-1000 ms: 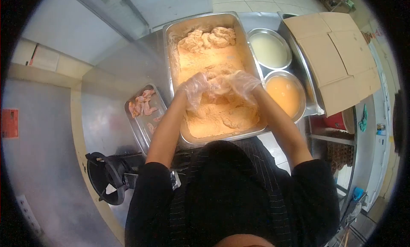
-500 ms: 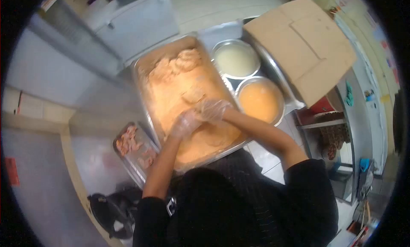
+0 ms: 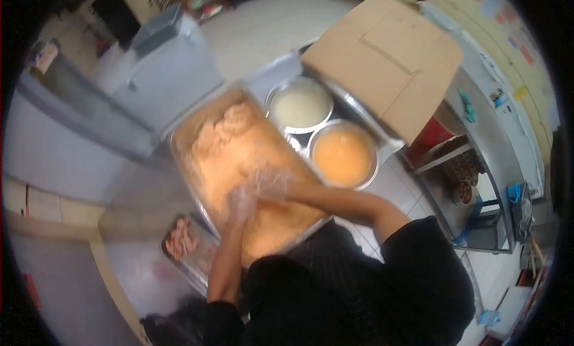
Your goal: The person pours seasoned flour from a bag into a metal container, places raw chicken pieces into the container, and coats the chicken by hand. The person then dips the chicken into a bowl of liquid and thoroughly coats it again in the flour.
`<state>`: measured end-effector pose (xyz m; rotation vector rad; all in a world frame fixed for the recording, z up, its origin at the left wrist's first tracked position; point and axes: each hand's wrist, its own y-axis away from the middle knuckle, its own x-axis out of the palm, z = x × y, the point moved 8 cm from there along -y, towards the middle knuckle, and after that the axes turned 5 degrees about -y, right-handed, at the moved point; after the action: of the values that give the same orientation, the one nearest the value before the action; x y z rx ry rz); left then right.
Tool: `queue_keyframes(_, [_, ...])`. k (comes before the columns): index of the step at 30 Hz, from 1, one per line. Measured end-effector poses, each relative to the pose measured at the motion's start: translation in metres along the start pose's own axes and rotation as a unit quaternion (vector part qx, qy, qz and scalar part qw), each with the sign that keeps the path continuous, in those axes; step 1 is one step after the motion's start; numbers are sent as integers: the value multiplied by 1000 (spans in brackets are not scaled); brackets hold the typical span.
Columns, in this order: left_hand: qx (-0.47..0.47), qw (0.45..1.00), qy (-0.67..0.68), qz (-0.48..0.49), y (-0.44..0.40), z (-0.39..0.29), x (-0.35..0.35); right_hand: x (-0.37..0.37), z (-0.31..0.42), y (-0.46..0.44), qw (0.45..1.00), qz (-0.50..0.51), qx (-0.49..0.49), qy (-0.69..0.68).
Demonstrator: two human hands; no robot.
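A large metal tray [image 3: 190, 187] holds a bed of orange-tinted, flour-like powder [image 3: 224, 158], with clumpy lumps [image 3: 230, 122] heaped at its far end. My left hand [image 3: 241, 204] and my right hand [image 3: 272, 184], both in clear plastic gloves, are close together low in the powder near the tray's middle. Motion blurs both hands, and their fingers cannot be made out. Whether anything is between them is hidden. To the right of the tray, a round metal pan [image 3: 342, 158] contains orange liquid, and another pan [image 3: 300, 105] behind it contains pale liquid.
A smaller tray [image 3: 206, 241] with pieces of raw meat [image 3: 181, 241] sits left of the large tray. A flattened cardboard box [image 3: 385, 62] covers the area behind the pans. Farther right stands a metal shelf unit [image 3: 493, 149] with a red container [image 3: 439, 131].
The head view has turned, so the trays and pans appear lower and farther left. My hands remain together over the middle of the powder and are more blurred now.
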<state>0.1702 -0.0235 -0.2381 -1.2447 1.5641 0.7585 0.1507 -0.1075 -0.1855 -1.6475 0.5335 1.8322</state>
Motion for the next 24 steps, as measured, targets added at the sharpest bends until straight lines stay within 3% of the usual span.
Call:
queue_keyframes(1, [16,999,-14,-35,7,-29,-44,-16,7,9,997,9,-77,20])
queue_keyframes(2, [-28,998,-18,-47,8,-19,-37,-8,7,9,998,-7,-60,-17])
queue_keyframes(3, [-28,999,-10,-15,5,-16,-33,-17,14,7,993,-47,-60,86])
queue_keyframes(4, [-39,997,-63,20,3,-4,-21,-7,15,9,943,-173,9,283])
queue_keyframes(5, [-90,992,-59,73,0,-13,-41,20,-7,-10,992,-61,-28,111])
queue_keyframes(6, [-40,989,-102,101,-7,13,-8,39,-20,-13,879,-129,55,456])
queue_keyframes(7, [-110,983,-8,149,-11,10,-31,-24,-24,-16,986,-62,110,109])
queue_keyframes(8, [-176,963,88,186,-15,1,-61,-91,-26,-13,949,-55,206,-233])
queue_keyframes(9, [-186,960,95,185,-7,3,-62,-75,-36,-9,951,-44,199,-234])
queue_keyframes(11, [-174,981,-60,55,-5,9,-94,-69,-69,-3,964,-175,122,-159])
queue_keyframes(12, [-176,981,-58,52,4,8,-99,-87,-55,-1,965,-175,120,-156])
queue_keyframes(13, [-173,971,-84,140,20,5,-88,-77,-33,4,994,1,94,-52])
queue_keyframes(14, [-169,953,-111,227,36,3,-79,-64,-19,13,981,176,64,52])
queue_keyframes(15, [-168,953,-112,226,43,1,-79,-45,-16,21,966,247,60,47])
queue_keyframes(18, [-103,957,-135,234,51,-8,-68,-5,-27,26,959,265,93,-38])
queue_keyframes(24, [-37,994,-55,90,28,-29,-62,7,-53,17,950,247,135,-138])
